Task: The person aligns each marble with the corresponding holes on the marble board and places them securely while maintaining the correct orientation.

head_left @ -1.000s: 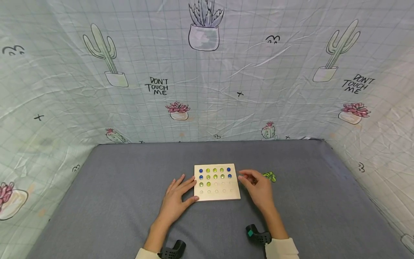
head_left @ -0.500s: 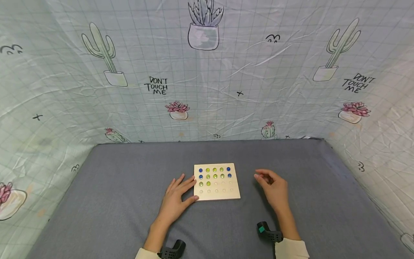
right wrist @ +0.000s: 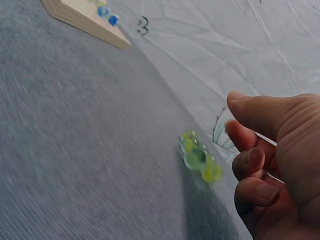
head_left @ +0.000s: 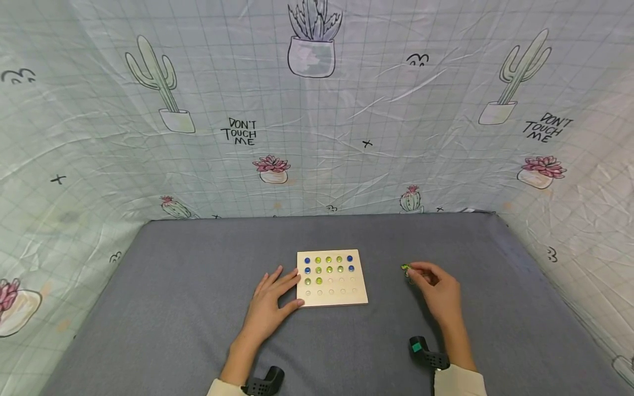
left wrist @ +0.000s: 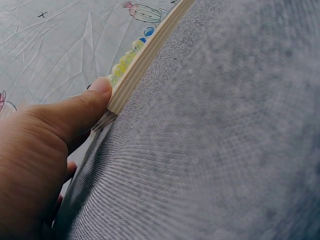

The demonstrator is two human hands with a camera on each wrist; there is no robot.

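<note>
A pale wooden board with rows of round hollows lies on grey cloth. Blue marbles and yellow-green marbles fill its two back rows; a pair of green ones sits in the row before them. My left hand rests at the board's left side, its thumb touching the near corner, fingers spread. To the right, my right hand hovers beside a small cluster of yellow-green marbles, which it partly hides in the head view. Its fingers are loosely bent, with a gap between thumb and index finger and nothing visible there.
Grey cloth covers the table. Behind and at both sides hangs a pale curtain printed with cacti. A black camera mount is on the right wrist, and another mount on the left.
My right hand has moved from the board's right edge rightward to the loose marbles, now partly covering them. The left hand and the board have stayed in place.
</note>
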